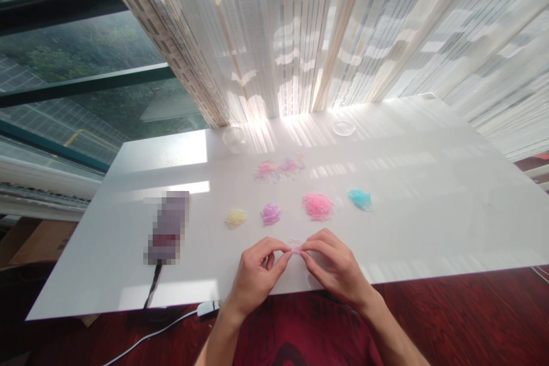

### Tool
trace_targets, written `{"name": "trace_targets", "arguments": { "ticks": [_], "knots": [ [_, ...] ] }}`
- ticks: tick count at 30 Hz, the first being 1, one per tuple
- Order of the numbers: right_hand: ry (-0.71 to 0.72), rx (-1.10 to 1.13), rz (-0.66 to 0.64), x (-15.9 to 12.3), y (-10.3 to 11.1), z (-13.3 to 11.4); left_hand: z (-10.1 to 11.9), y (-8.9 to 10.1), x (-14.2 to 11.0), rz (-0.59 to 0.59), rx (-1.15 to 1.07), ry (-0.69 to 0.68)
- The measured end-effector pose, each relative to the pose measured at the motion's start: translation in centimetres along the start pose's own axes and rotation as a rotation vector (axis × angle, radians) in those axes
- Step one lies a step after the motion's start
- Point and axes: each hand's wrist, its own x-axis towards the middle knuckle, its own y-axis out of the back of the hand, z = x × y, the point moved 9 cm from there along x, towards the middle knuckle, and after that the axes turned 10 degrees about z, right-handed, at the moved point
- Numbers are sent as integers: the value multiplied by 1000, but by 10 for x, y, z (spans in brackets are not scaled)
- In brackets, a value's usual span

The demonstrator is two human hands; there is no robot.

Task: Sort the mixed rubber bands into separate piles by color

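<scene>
My left hand (256, 269) is closed in a pinch, thumb and forefinger on one end of a small bunch of thin pinkish-purple strands (295, 250). At the other end of the bunch, my right hand (334, 263) pinches too, its fingertips almost meeting the left ones. A few loose pink strands (294, 241) lie on the table just beyond the fingertips. Farther off, small heaps of similar strands form a row: yellow (235, 218), purple (271, 214), pink (318, 206) and teal (360, 199). Behind them spreads a looser mixed-colour heap (278, 168).
The white table (429, 211) carries a clear round container (234, 138) and a clear round lid (343, 128) near its back edge. A blurred-out dark device (169, 229) with a black strap lies at left. A white cable plug (209, 308) sits at the front edge. Striped curtains (291, 34) hang behind.
</scene>
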Motion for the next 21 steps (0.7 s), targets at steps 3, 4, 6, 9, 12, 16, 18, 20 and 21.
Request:
{"name": "trace_targets", "arguments": {
  "ticks": [3,4,6,9,12,16,18,20,21],
  "knots": [
    [-2,-1,0,0,0,0,-1,0,0,0,1,-1],
    [-3,-2,-1,0,0,0,-1,0,0,0,3,-2],
    [-6,-5,-3,-1,0,0,-1,1,-1,0,11,-6],
    [-6,-12,-2,-1,0,1,0,1,-1,-6,31,-10],
    [1,-17,4,-1,0,1,2,0,-1,-8,50,-16],
    [2,-21,10,0,0,0,5,0,0,0,57,-28],
    [-4,-19,15,0,1,0,4,0,0,-1,51,-23],
    [-12,-19,17,0,1,1,2,-1,0,-4,42,-14],
    [-16,-19,16,0,1,1,1,-1,0,-6,38,-10]
  ]
}}
